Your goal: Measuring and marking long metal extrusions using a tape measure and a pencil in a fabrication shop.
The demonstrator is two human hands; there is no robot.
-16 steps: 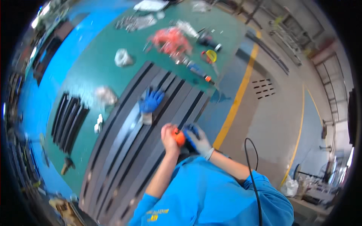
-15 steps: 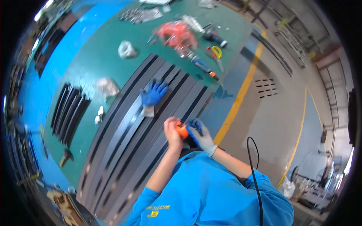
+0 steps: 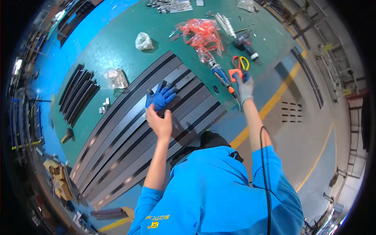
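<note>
Red film (image 3: 201,33) lies near scissors (image 3: 247,63); right fingers (image 3: 246,78) pinch an orange object (image 3: 234,73), left fingers (image 3: 150,113) spread at blue glove (image 3: 161,97).

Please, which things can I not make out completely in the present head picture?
All in the head view:
Orange object: partly covered by the right grip.
Blue glove: cuff end mostly hidden behind the left grip.
Silvery parts: cut off by the upper edge.
Whitish bag: any contents too small to tell.
</note>
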